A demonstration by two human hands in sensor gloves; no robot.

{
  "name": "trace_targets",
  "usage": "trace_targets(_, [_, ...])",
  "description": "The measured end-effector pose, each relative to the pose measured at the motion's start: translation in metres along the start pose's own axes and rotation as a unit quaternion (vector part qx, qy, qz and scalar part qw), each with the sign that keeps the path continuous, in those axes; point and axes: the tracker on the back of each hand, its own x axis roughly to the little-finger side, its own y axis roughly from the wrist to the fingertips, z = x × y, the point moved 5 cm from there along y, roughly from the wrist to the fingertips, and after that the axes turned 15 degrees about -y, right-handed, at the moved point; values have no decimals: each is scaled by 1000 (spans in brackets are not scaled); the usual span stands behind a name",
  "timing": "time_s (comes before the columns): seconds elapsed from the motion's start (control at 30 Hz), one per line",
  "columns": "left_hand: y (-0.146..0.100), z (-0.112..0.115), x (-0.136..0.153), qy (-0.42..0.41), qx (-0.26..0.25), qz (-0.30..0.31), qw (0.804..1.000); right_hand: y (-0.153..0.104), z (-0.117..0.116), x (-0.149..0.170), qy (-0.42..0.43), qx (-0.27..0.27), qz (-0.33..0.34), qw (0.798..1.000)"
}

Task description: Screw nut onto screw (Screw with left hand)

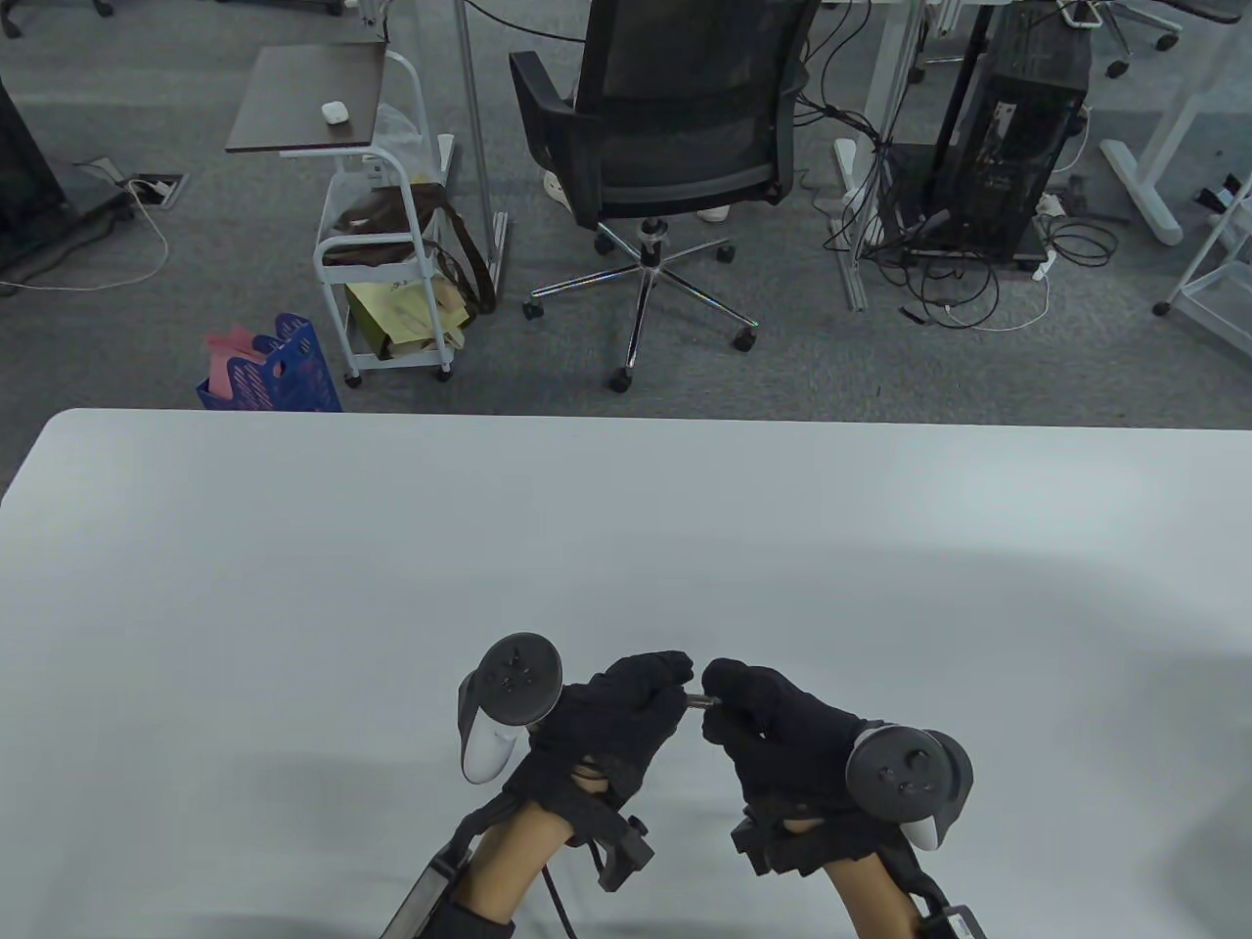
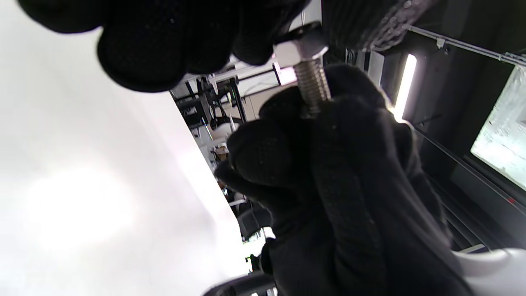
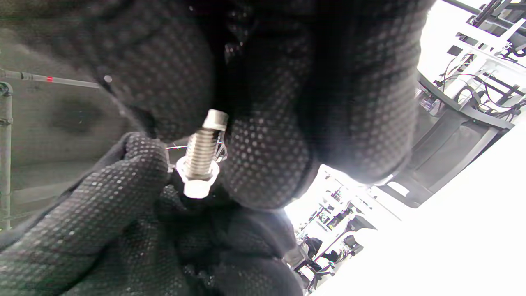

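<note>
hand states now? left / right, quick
Left hand: pinches the nut, which sits on the screw.
Right hand: grips the screw at its other end.

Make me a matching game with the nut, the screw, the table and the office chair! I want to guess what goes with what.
Things:
1. nut
2. screw
3. table
4. office chair

Descriptions:
A. white, flat, under both hands
B. black, on wheels, behind the table
C. threaded shaft, its head end at the right hand
D. six-sided, on the shaft, at the left hand fingertips

Pairs: 1-D, 2-C, 3-A, 4-B
</note>
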Motion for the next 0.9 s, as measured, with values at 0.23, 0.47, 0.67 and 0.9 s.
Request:
trace_targets(0.23, [2, 7, -1, 0, 38, -11, 999, 0, 0, 1, 1, 0, -2, 1000])
trace_targets(0.47, [1, 4, 4, 6, 13, -28, 1000, 0, -2, -1, -11, -3, 5, 1000])
trace_targets(0.67, [1, 6, 2, 20, 17, -31, 999, 2, -5, -1, -23, -26, 3, 999])
trace_targets(0.9, [1, 7, 8, -2, 30, -39, 999, 3, 0, -3, -31, -21, 7, 999])
